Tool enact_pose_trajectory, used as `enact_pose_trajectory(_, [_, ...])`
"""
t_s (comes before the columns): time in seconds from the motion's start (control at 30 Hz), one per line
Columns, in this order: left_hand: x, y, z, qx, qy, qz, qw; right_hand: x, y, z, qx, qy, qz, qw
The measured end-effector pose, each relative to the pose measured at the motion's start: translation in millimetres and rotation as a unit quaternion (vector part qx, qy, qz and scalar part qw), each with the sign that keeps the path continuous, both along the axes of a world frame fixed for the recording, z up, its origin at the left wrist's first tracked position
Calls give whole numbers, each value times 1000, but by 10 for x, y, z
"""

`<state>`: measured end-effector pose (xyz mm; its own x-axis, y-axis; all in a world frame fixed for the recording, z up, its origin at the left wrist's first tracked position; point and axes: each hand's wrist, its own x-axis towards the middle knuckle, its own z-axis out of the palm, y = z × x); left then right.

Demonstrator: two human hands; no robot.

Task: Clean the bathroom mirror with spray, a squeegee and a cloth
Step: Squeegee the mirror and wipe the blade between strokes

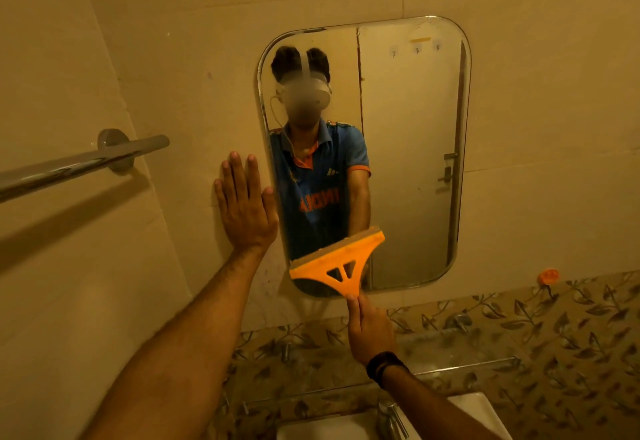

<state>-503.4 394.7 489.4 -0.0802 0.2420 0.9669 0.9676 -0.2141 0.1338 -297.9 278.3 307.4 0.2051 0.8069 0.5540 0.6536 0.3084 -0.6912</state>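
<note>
A rounded rectangular mirror (408, 149) hangs on the beige tiled wall. An orange squeegee (337, 266) lies tilted against the mirror's lower left part, blade edge up. My right hand (369, 327) grips its handle from below, fingers curled round it. My left hand (244, 204) presses flat on the wall just left of the mirror's edge, fingers straight and pointing up. No spray bottle or cloth is in view.
A chrome towel bar (79, 162) juts out from the left wall. Below the mirror runs a glass shelf (433, 346) on metal brackets, with a white sink (467, 408) and a tap (391, 419) under it. A small orange object (548, 276) sticks on the wall at right.
</note>
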Motion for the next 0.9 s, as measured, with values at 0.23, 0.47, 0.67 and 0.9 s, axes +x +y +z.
enact_pose_trajectory(0.23, [-1, 11, -23, 2, -2, 7, 1000, -18, -99, 261, 36, 28, -14, 999])
enact_pose_trajectory(0.47, [-4, 15, -13, -1, 1, 15, 1000, 49, 201, 1206, 116, 38, -36, 992])
enact_pose_trajectory(0.67, [3, -16, -15, 0, 3, 17, 1000, 153, 204, 590, 59, 25, -14, 998])
enact_pose_trajectory(0.9, [5, -7, -12, 9, 10, 25, 1000, 218, -118, -249, -18, -14, -33, 999])
